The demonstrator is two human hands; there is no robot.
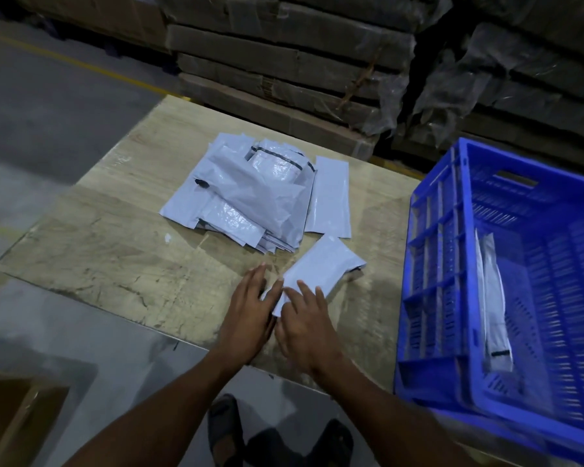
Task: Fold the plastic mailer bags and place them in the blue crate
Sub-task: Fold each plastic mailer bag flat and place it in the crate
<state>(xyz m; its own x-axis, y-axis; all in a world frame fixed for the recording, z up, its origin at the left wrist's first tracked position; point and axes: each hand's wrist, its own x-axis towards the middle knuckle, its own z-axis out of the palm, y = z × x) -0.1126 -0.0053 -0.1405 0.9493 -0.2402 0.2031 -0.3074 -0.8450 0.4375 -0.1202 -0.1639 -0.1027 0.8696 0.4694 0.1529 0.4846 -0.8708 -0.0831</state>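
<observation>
While hands [277,318] press mailer [321,264], no legible writing.

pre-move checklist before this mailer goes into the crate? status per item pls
1. Both hands on the mailer: ok, left hand and right hand lie flat on the mailer bag.
2. Bag gripped for lifting: not ok, fingers straight.
3. Fold finished: cannot tell, hands cover the near end.
4. Blue crate within reach, right of table: ok.
5. Room in crate: ok, folded mailers stand at its left wall.
6. Unfolded pile apart from bag: ok.
</observation>
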